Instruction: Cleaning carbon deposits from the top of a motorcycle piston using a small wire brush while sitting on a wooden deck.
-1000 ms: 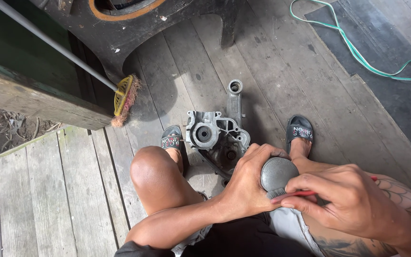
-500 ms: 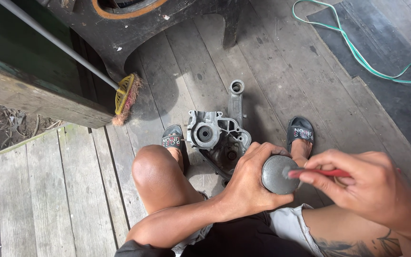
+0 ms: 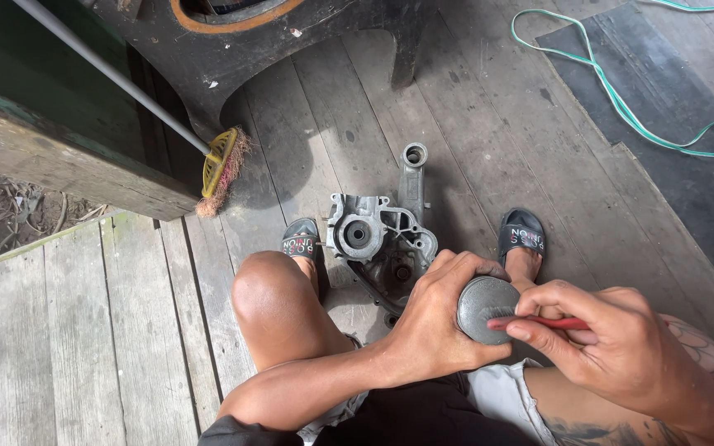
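1. Head view, hands: left hand [image 3: 431, 330] is wrapped around a round grey metal part [image 3: 487, 308], fingers clamped on its rim, holding it above the lap between the knees.
2. Right hand [image 3: 613, 347] pinches a red-handled tool [image 3: 549, 323] (only the red shaft shows past the fingers), its end touching the face of the grey part.
3. Just beyond the hands, a grey engine casing [image 3: 382, 239] lies on the wooden deck [image 3: 109, 330] between two black sandals [image 3: 521, 233].
4. Farther off, a yellow broom head [image 3: 221, 165] rests at the left, and a green hose [image 3: 621, 99] loops at the upper right.
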